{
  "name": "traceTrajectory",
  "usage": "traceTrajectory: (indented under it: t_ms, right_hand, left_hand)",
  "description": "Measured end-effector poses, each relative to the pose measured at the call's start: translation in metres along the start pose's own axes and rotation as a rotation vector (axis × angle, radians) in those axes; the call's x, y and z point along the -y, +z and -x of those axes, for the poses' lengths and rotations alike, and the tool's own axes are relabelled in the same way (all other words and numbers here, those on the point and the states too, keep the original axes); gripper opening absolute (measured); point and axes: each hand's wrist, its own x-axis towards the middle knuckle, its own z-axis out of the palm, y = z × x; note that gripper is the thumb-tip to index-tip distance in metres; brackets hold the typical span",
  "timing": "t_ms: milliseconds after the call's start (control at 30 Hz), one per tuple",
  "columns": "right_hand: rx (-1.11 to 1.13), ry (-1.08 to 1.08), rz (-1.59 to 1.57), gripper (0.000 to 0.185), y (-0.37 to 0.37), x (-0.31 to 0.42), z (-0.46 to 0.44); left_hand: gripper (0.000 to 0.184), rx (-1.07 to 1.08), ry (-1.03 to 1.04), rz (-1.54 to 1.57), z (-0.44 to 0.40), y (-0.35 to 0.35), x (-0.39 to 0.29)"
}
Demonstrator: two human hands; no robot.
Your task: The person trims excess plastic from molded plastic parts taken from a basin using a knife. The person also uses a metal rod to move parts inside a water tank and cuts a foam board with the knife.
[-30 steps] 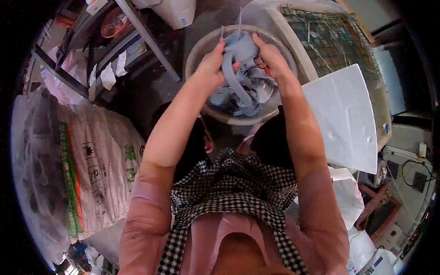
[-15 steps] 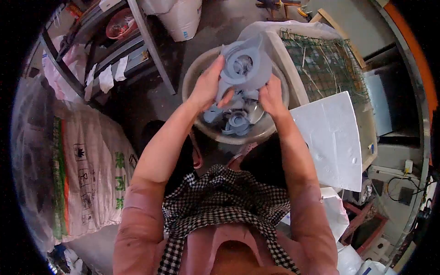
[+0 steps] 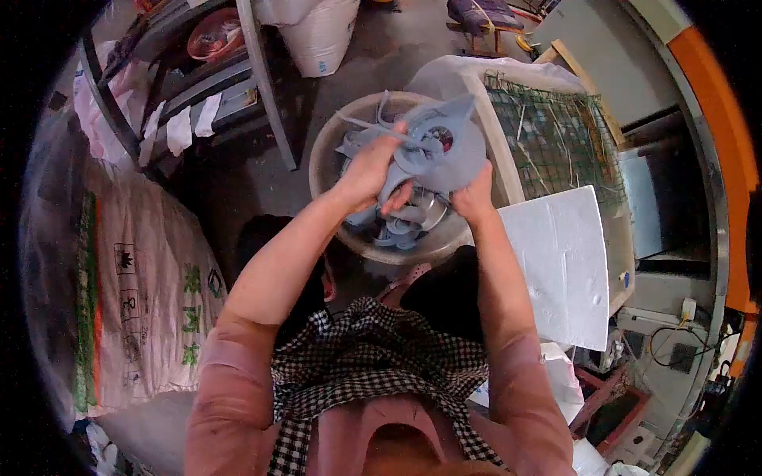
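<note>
Both hands hold a grey-blue plastic piece [image 3: 464, 147] over a round tub [image 3: 319, 163]. It has a round opening and a pointed, spout-like end that faces away from me. My left hand [image 3: 371, 170] is closed on its left side, by a curved, handle-like part, with the thumb up near the opening. A loose strip of the same plastic [image 3: 361, 123] sticks out by that thumb. My right hand [image 3: 474, 195] grips the piece's lower right edge, its fingers partly hidden. Inside the tub lie several curled grey plastic scraps [image 3: 403, 232].
A white foam board [image 3: 556, 270] leans right of the tub, beside a pale bin [image 3: 508, 170] with green netting [image 3: 544, 131]. Printed woven sacks [image 3: 151, 293] stand at left. A metal rack [image 3: 270, 95] and a white sack [image 3: 317, 40] are farther back.
The piece has moved slightly right and down in the view and is turned, its pointed end now to the upper right. Loose strips now show by my left thumb. The whole view has shifted somewhat.
</note>
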Motion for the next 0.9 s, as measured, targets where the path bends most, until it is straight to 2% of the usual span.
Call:
traceTrajectory:
  t_ms: [33,100,167,200,267,400,467,500,567,600,667,800,867,900]
  right_hand:
    - [-0.046,-0.026,0.09,0.026,-0.002,0.005,-0.001]
    - [-0.089,-0.055,0.184,0.028,-0.003,0.011,0.0]
    - [-0.038,-0.023,0.273,0.04,0.001,0.012,0.003]
    - [-0.036,-0.022,0.274,0.04,0.003,0.007,0.004]
    - [0.065,-0.079,0.241,0.049,0.009,-0.002,0.004]
    - [0.125,0.017,0.135,0.046,0.007,0.0,0.003]
    - [0.1,-0.144,0.375,0.044,0.008,-0.002,0.005]
    - [0.098,-0.143,0.374,0.044,0.008,0.0,0.006]
    - [-0.053,-0.082,0.373,0.04,0.01,0.009,0.009]
    - [-0.049,-0.079,0.376,0.04,0.013,0.011,0.006]
    - [-0.162,-0.074,0.268,0.031,0.017,0.014,0.0]
    - [-0.005,0.049,0.189,0.03,0.014,0.004,0.002]
    - [-0.017,-0.11,0.323,0.031,0.015,0.0,0.005]
    - [-0.015,-0.109,0.323,0.031,0.014,0.001,0.007]
  left_hand:
    - [0.049,0.044,0.012,-0.015,0.0,0.001,0.001]
    - [0.049,-0.008,0.019,-0.051,0.002,0.012,-0.004]
    - [0.054,-0.056,0.013,-0.114,0.004,0.018,-0.006]
    - [0.054,-0.055,0.012,-0.11,0.004,0.016,-0.006]
    - [0.054,-0.046,0.019,-0.132,0.005,0.011,-0.007]
    - [0.054,-0.039,0.0,-0.085,0.003,0.001,0.003]
    - [0.054,-0.014,-0.03,0.003,0.001,0.003,0.003]
    - [0.054,-0.014,-0.031,0.001,0.002,0.009,0.002]
    - [0.053,-0.097,-0.098,0.039,0.004,0.021,-0.002]
    - [0.053,-0.096,-0.1,0.043,0.002,0.019,-0.002]
    - [0.054,-0.08,-0.018,-0.014,-0.001,0.011,-0.004]
    - [0.05,-0.076,-0.007,-0.055,0.002,0.007,-0.006]
    - [0.052,-0.032,-0.015,-0.05,-0.001,0.004,-0.006]
    - [0.052,-0.032,-0.016,-0.049,-0.001,0.005,-0.006]
